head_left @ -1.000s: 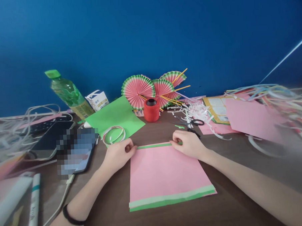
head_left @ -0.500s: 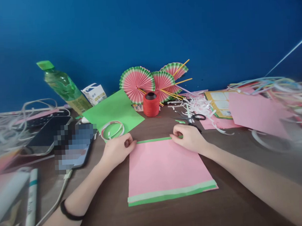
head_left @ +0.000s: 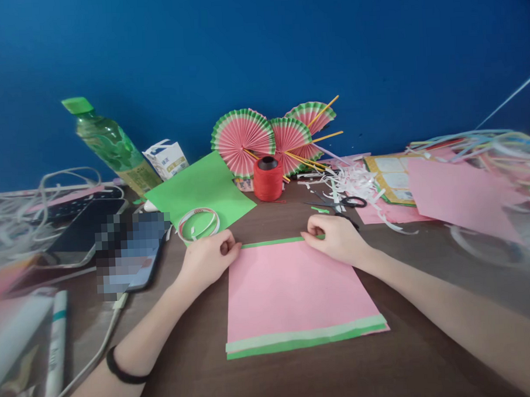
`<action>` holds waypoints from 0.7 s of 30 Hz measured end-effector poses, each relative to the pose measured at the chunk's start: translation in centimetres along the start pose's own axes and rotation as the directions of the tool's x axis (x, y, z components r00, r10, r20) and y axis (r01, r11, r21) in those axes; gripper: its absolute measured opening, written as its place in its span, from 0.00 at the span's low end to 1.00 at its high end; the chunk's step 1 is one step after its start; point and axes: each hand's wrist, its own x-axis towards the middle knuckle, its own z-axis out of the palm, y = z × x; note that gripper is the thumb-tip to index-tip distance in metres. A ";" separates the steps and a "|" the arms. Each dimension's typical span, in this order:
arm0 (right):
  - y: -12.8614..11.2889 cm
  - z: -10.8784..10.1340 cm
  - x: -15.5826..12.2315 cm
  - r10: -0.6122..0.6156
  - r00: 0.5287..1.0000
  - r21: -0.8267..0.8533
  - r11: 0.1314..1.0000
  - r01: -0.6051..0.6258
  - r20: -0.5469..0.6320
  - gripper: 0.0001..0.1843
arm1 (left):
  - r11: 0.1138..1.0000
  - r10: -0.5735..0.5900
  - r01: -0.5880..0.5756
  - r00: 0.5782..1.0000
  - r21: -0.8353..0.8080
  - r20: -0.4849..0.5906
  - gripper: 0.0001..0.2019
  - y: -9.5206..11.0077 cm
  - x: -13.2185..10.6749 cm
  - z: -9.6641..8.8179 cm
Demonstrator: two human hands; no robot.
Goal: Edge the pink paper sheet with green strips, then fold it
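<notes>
A pink sheet of paper (head_left: 295, 291) lies flat on the dark table in front of me, with pale and bright green strips along its near edge and a thin green band along its far edge. At the far left corner, my left hand (head_left: 209, 256) is closed, thumb and fingers pinching the paper's edge. My right hand (head_left: 337, 239) pinches the same far edge near the right corner, its fingers curled. Just behind my left hand rests a roll of tape (head_left: 199, 225), on a green sheet of paper (head_left: 203, 189).
Behind the sheet stand a red thread spool (head_left: 268, 181) and several pleated paper fans (head_left: 244, 142). Black scissors (head_left: 353, 202) and white paper shreds (head_left: 356, 181) lie to the right. A phone (head_left: 138, 251), a marker (head_left: 57, 348) and a green bottle (head_left: 113, 146) are on the left.
The view has shifted slightly, so the background sits a little higher and further right. Both hands keep their hold on the far edge of the pink paper.
</notes>
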 end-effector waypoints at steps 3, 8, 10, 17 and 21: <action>0.0 -0.1 0.0 -0.007 1.000 0.000 1.000 0.007 -0.008 0.11 | 1.000 0.002 -0.002 1.000 0.011 -0.002 0.11 0.0 0.0 0.0; 0.0 -0.1 -0.1 -0.034 0.999 -0.001 0.999 0.034 -0.023 0.11 | 1.000 -0.001 0.001 1.000 0.021 -0.008 0.11 0.1 0.0 0.1; 0.1 -0.1 -0.1 -0.034 0.999 -0.007 0.999 0.034 -0.020 0.12 | 1.000 -0.007 0.007 1.000 0.026 -0.011 0.11 0.2 0.0 0.1; 0.3 0.1 -0.2 -0.040 0.999 -0.003 0.999 0.040 -0.018 0.12 | 0.999 -0.013 0.013 1.000 0.031 -0.006 0.11 0.2 0.0 0.1; 0.1 0.0 -0.2 -0.037 0.999 -0.008 0.999 0.037 -0.017 0.12 | 0.999 -0.009 0.010 1.000 0.031 -0.018 0.11 0.2 0.0 0.2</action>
